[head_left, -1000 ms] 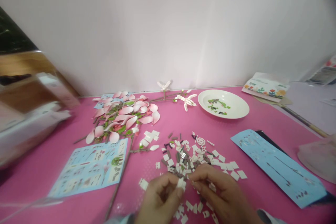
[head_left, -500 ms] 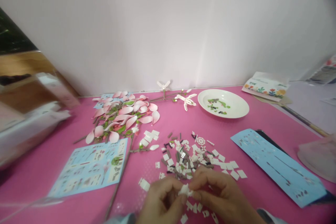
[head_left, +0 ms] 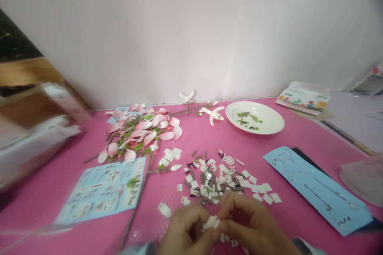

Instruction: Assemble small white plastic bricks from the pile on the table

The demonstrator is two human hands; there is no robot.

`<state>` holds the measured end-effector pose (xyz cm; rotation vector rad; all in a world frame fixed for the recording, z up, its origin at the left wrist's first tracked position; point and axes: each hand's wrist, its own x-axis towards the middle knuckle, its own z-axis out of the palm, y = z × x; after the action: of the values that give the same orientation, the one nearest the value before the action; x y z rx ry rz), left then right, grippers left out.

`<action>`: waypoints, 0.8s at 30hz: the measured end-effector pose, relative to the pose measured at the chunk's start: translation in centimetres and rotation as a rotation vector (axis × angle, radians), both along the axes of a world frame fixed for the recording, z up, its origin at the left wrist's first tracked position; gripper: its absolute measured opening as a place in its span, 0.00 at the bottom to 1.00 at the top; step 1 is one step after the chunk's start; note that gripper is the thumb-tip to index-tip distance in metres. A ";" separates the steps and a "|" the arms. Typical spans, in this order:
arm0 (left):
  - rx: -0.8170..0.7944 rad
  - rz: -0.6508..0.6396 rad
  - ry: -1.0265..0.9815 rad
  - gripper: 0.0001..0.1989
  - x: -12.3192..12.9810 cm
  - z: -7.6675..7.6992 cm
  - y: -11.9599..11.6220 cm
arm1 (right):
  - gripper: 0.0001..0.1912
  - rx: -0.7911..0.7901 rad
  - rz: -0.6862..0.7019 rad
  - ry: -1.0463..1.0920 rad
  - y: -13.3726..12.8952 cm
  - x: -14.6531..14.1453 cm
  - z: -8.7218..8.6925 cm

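Head view: The camera looked forward and down over a pink mat [head_left: 54, 203], with both hands at its near edge.

Left hand: The left hand [head_left: 186, 234] was closed, its fingertips pinching one side of the white piece.

Right hand: The right hand [head_left: 254, 227] was closed too, gripping the other side. Holding the piece from both sides probably gave the fingers firm control over so small a thing.

White piece: The white piece [head_left: 211, 222] sat between the two hands, just above the mat and partly hidden by the fingers. Its exact shape could not be made out.

Small pieces: A loose pile of small pieces [head_left: 214, 179], mostly white with some brown and black, lay just beyond the hands. They seemed spread thinly so that each could be seen and picked out.

Petals: A heap of pink petals [head_left: 140, 129] lay further left, apparently kept apart from the small pieces.

Stem: A long brown stem [head_left: 134, 203] ran beside the printed sheet [head_left: 101, 191], which lay flat and within easy view.

Plate: A white plate [head_left: 269, 123] held a few green pieces [head_left: 247, 118], probably to keep them apart from the white ones.

Blue strip: A blue printed strip [head_left: 317, 191] lay flat to the right of the pile.
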<state>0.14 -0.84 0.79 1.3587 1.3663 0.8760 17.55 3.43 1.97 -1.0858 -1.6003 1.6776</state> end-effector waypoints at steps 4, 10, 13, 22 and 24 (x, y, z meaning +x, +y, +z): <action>0.003 0.006 0.022 0.17 0.0 0.3 -0.2 | 0.13 -0.044 0.003 0.001 0.0 -0.1 0.0; 0.004 0.012 0.016 0.15 -0.2 -0.3 -0.5 | 0.18 0.054 0.025 -0.043 0.1 -0.1 0.3; 0.018 0.022 0.017 0.12 -0.5 -1.0 -0.8 | 0.19 0.101 0.039 -0.057 0.2 -0.1 0.4; 0.068 -0.045 0.018 0.13 -1.3 -1.9 -1.2 | 0.20 0.129 0.059 -0.055 0.0 -0.2 0.5; 0.063 -0.071 0.008 0.14 -1.5 -2.0 -1.3 | 0.19 0.129 0.064 -0.053 -0.1 -0.2 0.5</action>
<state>-1.31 -2.10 -1.16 1.4511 1.2986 0.8731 17.32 3.38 2.50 -1.0324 -1.7686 1.5737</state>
